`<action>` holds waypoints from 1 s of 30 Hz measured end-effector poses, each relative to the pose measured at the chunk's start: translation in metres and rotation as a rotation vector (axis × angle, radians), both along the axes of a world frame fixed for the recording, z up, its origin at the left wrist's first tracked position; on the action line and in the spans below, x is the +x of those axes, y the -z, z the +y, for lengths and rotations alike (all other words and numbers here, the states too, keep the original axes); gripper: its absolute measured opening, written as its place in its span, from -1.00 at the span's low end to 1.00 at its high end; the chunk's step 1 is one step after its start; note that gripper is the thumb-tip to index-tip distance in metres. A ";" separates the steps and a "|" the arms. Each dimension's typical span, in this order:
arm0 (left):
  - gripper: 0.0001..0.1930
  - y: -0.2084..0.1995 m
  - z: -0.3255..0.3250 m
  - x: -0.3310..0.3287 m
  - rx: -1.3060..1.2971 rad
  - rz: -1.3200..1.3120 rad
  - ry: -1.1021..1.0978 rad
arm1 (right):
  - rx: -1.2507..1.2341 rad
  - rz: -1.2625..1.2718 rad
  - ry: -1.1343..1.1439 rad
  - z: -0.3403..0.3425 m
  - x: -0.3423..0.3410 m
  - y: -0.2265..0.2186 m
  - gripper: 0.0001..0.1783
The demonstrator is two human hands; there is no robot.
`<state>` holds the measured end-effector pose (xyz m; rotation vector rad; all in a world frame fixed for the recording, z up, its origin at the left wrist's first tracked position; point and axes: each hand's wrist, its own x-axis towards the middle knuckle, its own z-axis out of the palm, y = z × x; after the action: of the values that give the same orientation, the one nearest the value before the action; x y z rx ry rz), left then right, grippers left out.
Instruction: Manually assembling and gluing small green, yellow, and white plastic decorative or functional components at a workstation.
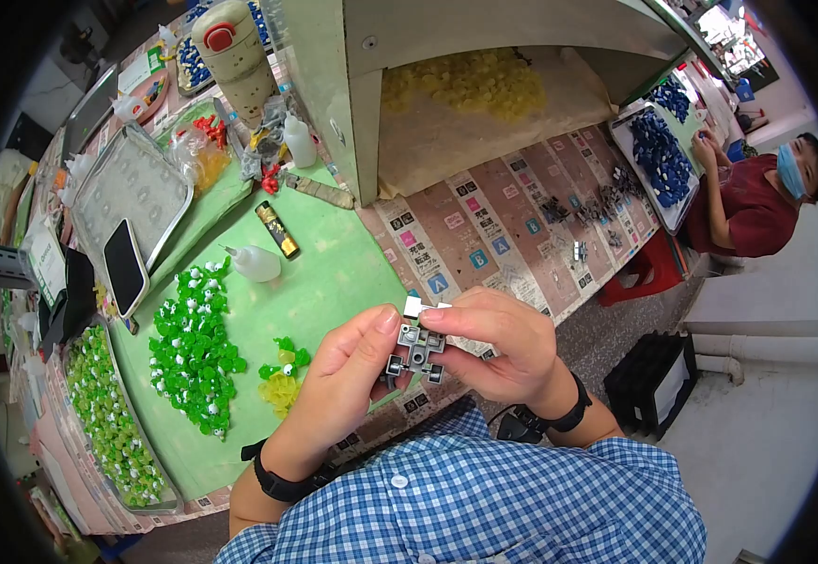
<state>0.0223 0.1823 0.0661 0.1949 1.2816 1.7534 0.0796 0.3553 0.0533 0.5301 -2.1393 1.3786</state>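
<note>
Above the table's front edge, my left hand [350, 362] and my right hand [498, 343] are closed on a small grey, blocky toy figure [418, 348]. A white block-shaped piece [415, 306] is at its top, by my fingertips. Thumbs and forefingers pinch the figure from both sides, so parts of it are hidden. Left of my left hand, a few translucent yellow pieces [280, 390] and green pieces [284, 355] lie on the green mat [334, 273]. A larger pile of translucent green pieces with white parts [193, 348] lies farther left.
A white squeeze bottle [257, 264], a black-and-gold cylinder [277, 230] and a phone [125, 268] lie around the mat. A full tray [169, 484] stands at left. Ahead is a grey box-like housing [357, 103]. Grey parts [580, 251] lie right; a masked person [752, 207] sits beyond.
</note>
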 end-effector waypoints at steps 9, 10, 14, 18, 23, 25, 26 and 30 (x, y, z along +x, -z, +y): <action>-0.68 0.014 0.000 -0.004 0.107 -0.011 0.017 | 0.038 -0.028 0.016 0.006 0.003 0.002 -0.55; -0.68 0.017 0.001 -0.005 0.236 -0.032 0.027 | 0.030 -0.022 0.037 0.007 0.003 0.003 -0.54; -0.68 0.016 0.005 -0.003 0.309 -0.097 -0.075 | 0.054 -0.027 0.239 0.021 0.001 -0.001 -0.54; -0.62 0.013 0.004 -0.005 0.276 -0.053 -0.097 | -0.025 -0.037 0.362 0.036 0.005 0.005 -0.56; -0.60 0.014 0.006 -0.007 0.320 -0.053 -0.078 | 0.011 -0.044 0.374 0.045 0.008 0.008 -0.56; -0.60 0.010 0.007 -0.007 0.264 -0.039 -0.080 | 0.013 -0.052 0.353 0.045 0.007 0.007 -0.57; -0.61 0.010 0.008 -0.006 0.240 -0.002 -0.075 | 0.021 -0.045 0.363 0.045 0.007 0.006 -0.57; -0.64 0.012 0.008 -0.005 0.210 0.081 -0.037 | 0.035 -0.053 0.321 0.045 0.006 0.000 -0.57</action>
<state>0.0169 0.1907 0.0536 0.3673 1.1626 1.9288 0.0860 0.4001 0.0537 0.1530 -2.1790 1.1887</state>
